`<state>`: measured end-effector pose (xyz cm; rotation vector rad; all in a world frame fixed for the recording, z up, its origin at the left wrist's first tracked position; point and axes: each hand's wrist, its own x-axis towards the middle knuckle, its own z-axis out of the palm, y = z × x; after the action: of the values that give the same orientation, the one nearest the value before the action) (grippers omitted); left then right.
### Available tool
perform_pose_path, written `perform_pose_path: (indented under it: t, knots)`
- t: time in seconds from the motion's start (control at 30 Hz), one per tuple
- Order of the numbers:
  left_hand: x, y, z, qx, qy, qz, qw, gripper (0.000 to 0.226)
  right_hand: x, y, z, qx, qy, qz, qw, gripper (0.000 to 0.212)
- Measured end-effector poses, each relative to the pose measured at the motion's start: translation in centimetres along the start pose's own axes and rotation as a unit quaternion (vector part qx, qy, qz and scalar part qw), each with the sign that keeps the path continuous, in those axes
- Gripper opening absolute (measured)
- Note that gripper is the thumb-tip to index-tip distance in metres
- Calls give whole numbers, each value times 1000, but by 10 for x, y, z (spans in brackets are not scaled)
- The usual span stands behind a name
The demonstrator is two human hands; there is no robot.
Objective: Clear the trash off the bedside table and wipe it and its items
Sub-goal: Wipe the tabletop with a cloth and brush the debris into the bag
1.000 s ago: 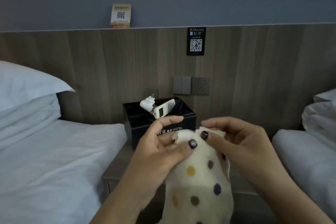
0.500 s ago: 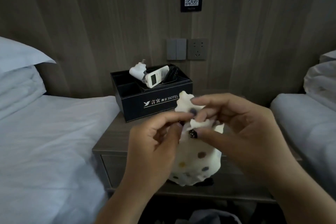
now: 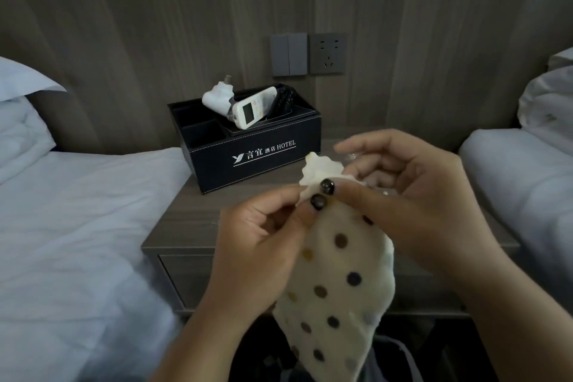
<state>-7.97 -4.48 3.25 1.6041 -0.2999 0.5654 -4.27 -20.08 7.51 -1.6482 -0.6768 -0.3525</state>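
Note:
I hold a cream cloth with coloured dots [image 3: 335,288] in front of the wooden bedside table [image 3: 192,223]. My left hand [image 3: 260,245] pinches the cloth's top edge between thumb and forefinger. Close beside it, my right hand [image 3: 412,195] pinches the same edge, and the rest of the cloth hangs down. On the table's back left stands a black hotel organiser box [image 3: 257,155]. In the box lie a crumpled white tissue [image 3: 217,98], a white remote [image 3: 254,107] and a black remote [image 3: 283,99]. My right hand hides the table's right part.
A white bed [image 3: 77,226] lies to the left and another bed [image 3: 521,177] to the right. Grey switches and a socket [image 3: 310,54] sit on the wood-panelled wall behind the table. Something dark, perhaps a bin [image 3: 390,353], shows below the cloth.
The view has tilted down and come closer to the table. Both hands have shifted their pinch along the cloth's top edge, and the cloth hangs longer now.

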Motion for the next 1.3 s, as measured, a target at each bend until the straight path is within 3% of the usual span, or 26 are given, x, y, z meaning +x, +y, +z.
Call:
perform_pose_path:
  t: [0.07, 0.23, 0.33, 0.43, 0.53, 0.63, 0.7, 0.77, 0.83, 0.93, 1.07, 1.17, 1.3]
  knots:
    - [2, -2, -4, -39, 20, -32, 999, 16, 0, 2, -8, -37, -26, 21, 999, 37]
    - [5, -6, -18, -93, 25, -90, 991, 29, -2, 9, -33, -102, -122, 22, 987, 25]
    - [5, -7, -16, -56, 15, -77, 995, 29, -4, 13, -38, -118, -83, -21, 989, 21]
    - [4, -8, -11, -171, -27, -109, 979, 22, -6, 17, -39, -137, -40, -63, 988, 21]
    - [3, -7, -12, -262, -53, -144, 953, 28, -8, 20, -42, -37, -98, 6, 994, 26]
    - [4, -8, -14, -222, -34, -144, 964, 26, -10, 22, -45, 93, -190, 95, 973, 25]
    - [5, -10, -18, -115, 7, -119, 986, 19, -9, 24, -45, 56, -138, 107, 983, 25]
    - [5, -13, -20, -43, 34, -102, 993, 17, -7, 26, -45, -26, -38, 83, 996, 29]
    - [4, -12, -16, -97, 33, -124, 987, 15, -6, 25, -41, -57, 25, 47, 997, 26]
    - [3, -8, -6, -221, 22, -178, 959, 26, -9, 25, -30, 18, 64, 24, 998, 21]
    - [4, -5, -2, -283, -30, -195, 939, 55, -11, 21, -20, 103, 81, 57, 990, 42]
    - [2, -3, -2, -246, -85, -205, 944, 44, -14, 19, -14, 149, 89, 81, 981, 49]
    - [2, -6, -2, -269, -19, -240, 933, 38, -21, 29, -5, 277, 18, 179, 944, 47]
